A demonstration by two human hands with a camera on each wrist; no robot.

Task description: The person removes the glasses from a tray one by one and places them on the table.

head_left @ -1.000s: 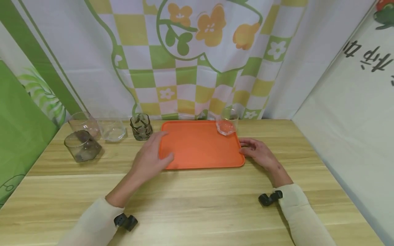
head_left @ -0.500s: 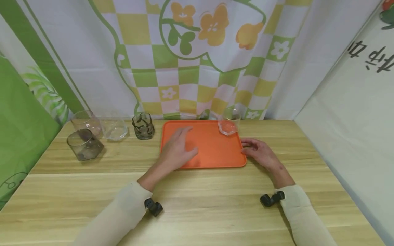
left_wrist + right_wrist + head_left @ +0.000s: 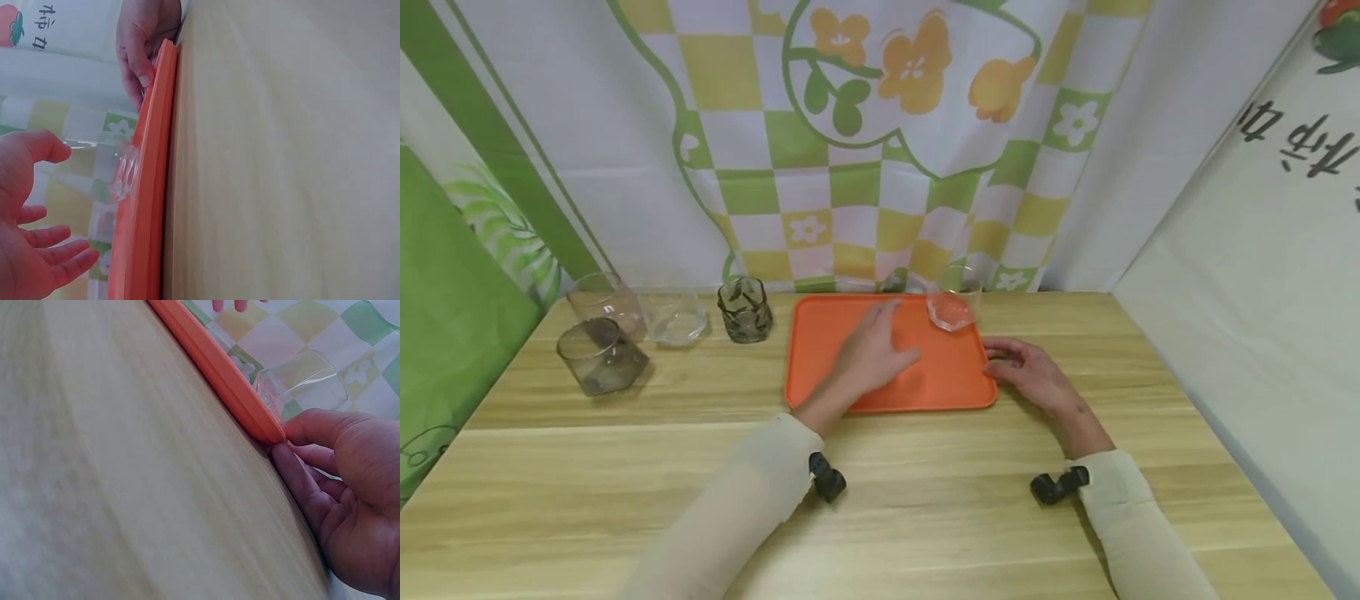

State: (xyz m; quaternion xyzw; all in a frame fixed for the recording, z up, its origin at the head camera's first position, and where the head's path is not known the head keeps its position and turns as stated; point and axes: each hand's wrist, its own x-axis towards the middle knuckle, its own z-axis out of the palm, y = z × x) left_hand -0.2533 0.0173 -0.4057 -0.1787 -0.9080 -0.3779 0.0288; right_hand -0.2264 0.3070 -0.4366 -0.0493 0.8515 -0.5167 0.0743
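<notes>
An orange rectangular tray [image 3: 951,379] lies on the wooden table, and a clear drinking glass [image 3: 953,302] stands upright at its far right corner. My left hand [image 3: 874,354] hovers over the middle of the tray, thumb and fingers spread apart and holding nothing. In the left wrist view this hand [image 3: 28,219] is to the left of the glass [image 3: 126,172], with a gap between them. My right hand [image 3: 1030,375] holds the tray's right edge. The right wrist view shows its thumb and a finger pinching the rim [image 3: 253,415]; the other fingers are partly hidden.
Left of the tray stands a dark patterned glass [image 3: 745,312]. Farther left are a clear glass [image 3: 676,317], a pinkish glass [image 3: 613,304] and a grey tinted glass [image 3: 602,358]. A checked curtain [image 3: 850,192] hangs behind the table, and a white wall cloth [image 3: 1247,333] flanks the right.
My left hand has moved right from the tray's left edge to over its middle, closer to the clear glass. The right hand has stayed at the tray's right edge.
</notes>
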